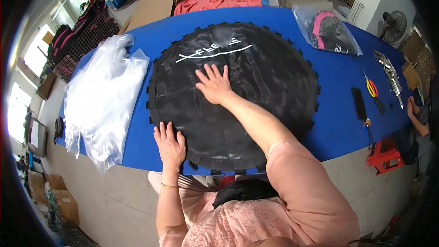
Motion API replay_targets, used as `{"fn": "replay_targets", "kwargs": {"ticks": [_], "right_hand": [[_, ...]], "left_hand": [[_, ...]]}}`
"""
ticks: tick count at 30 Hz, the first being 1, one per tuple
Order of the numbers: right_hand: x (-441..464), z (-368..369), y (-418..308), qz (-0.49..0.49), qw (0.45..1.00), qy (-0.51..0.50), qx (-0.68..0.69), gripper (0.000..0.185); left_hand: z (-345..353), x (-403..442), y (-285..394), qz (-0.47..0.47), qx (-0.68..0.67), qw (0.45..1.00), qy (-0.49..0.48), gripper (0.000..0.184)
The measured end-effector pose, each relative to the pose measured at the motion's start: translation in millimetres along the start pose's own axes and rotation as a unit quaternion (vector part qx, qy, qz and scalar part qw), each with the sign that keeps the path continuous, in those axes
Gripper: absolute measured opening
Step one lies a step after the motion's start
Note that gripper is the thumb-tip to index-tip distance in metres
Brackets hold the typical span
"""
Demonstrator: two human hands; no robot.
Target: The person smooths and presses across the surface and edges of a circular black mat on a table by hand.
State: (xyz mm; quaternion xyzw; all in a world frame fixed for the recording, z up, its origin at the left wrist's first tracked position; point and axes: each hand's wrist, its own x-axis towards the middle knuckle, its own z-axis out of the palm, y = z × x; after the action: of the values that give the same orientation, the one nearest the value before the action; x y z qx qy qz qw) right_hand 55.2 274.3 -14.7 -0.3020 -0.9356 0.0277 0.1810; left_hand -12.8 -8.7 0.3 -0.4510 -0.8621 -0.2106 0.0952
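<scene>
A round black trampoline mat with short tabs all around its rim lies flat on the blue table. White lettering and a curved white line mark its far part; some of the lettering is blurred. My right hand rests palm down left of the mat's middle, fingers spread, holding nothing. At the mat's near left edge, my left hand lies flat with its fingers stretched out, also holding nothing.
Clear plastic bags are piled on the blue table at left. A bagged black-and-pink item, yellow-red scissors, a black strip and metal pieces lie at right. Another person's hand is near a red stool.
</scene>
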Motion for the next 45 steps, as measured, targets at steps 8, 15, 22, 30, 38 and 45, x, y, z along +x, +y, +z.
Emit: {"fn": "replay_targets", "kwargs": {"ticks": [8,15,22,30,38,45], "right_hand": [[-11.6,-5.9,-16.2,-0.016,1.0,0.002,0.014,0.062],[23.0,-2.9,33.3,0.061,0.998,0.006,-0.033,0.061],[60.8,-5.8,113.5,0.147,0.985,0.003,-0.092,0.061],[84.9,-8.6,194.9,0.222,0.963,0.022,-0.153,0.062],[77.9,4.7,157.9,0.195,0.974,0.042,-0.11,0.062],[52.9,-10.0,84.2,0.167,0.985,-0.02,-0.036,0.062]], "left_hand": [[0.0,-0.7,1.4,0.007,-0.007,1.0,0.006,0.053],[-2.6,-0.6,3.6,-0.001,-0.006,1.0,-0.004,0.053],[-9.5,1.4,9.1,-0.015,-0.006,0.999,-0.029,0.053],[-10.6,-0.6,7.1,-0.019,0.0,0.999,-0.048,0.054],[-7.2,-1.1,5.1,-0.011,-0.004,0.999,-0.034,0.053],[-0.6,-1.9,0.6,-0.006,0.0,1.0,-0.016,0.053]]}}
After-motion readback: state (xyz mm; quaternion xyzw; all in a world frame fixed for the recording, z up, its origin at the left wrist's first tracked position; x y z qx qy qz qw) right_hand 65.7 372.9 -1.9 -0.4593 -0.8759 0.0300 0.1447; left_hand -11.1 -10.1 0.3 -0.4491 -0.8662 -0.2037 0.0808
